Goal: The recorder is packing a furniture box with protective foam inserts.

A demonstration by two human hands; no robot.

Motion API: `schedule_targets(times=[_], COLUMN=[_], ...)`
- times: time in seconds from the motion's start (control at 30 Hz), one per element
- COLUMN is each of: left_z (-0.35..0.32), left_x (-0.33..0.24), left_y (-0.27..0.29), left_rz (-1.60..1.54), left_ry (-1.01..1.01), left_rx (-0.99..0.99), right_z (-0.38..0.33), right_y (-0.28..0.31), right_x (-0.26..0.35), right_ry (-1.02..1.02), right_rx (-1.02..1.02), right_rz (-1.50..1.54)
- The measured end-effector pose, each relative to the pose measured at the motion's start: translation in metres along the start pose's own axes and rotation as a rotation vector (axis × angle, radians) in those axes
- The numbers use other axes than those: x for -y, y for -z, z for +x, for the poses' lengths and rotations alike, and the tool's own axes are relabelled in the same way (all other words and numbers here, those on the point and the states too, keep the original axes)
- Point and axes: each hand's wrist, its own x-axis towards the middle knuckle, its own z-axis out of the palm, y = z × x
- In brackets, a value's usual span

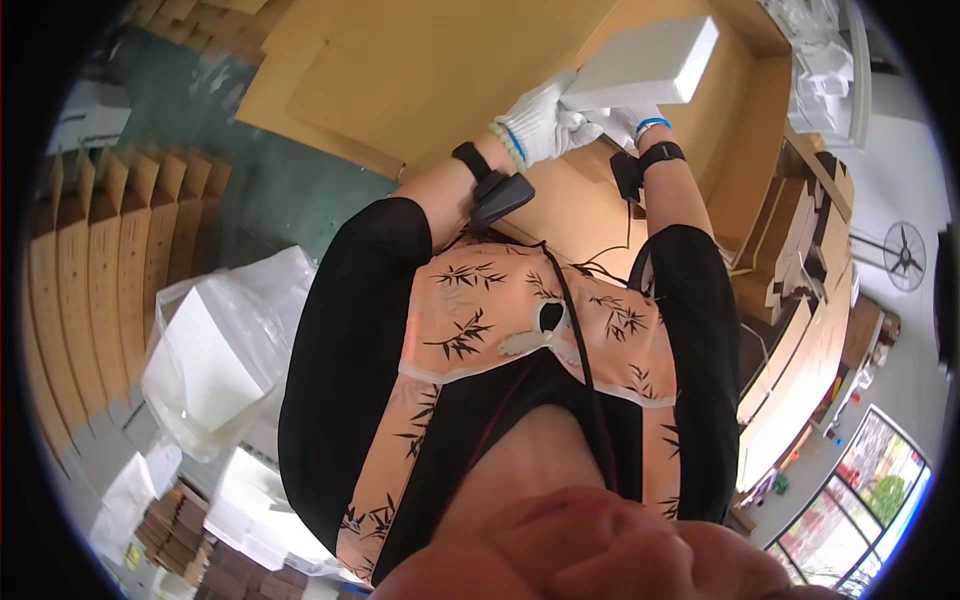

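White block (635,68) by cardbd box (752,130); L hand (543,118) part-curled, gripping its L end; R hand (634,117) beneath, mostly hidden, grip can't tell.

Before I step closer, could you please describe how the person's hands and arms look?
The left hand and right hand wear white knitted gloves with blue wrist edging. A pale beaded bracelet circles the left wrist. Black straps carry boxy black devices, the right with a thin cable. Sleeves are black.
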Motion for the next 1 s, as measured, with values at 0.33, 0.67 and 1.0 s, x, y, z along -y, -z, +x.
schedule_targets(times=[0.33, 0.67, 1.0], left_z=[0.005, -0.011, -0.026], left_x=[0.012, 0.020, 0.016], left_y=[0.008, 0.017, -0.019], left_rz=[0.226, 0.255, 1.037], left_ry=[0.094, 0.078, -0.173], left_rx=[-0.174, -0.180, 0.049], right_z=[-0.033, -0.213, -0.250], right_y=[-0.003, 0.074, 0.003], right_x=[-0.051, -0.121, -0.149], right_ry=[-0.158, -0.043, -0.420], right_rx=[-0.211, -0.333, -0.515], right_rz=[-0.033, -0.573, -0.403])
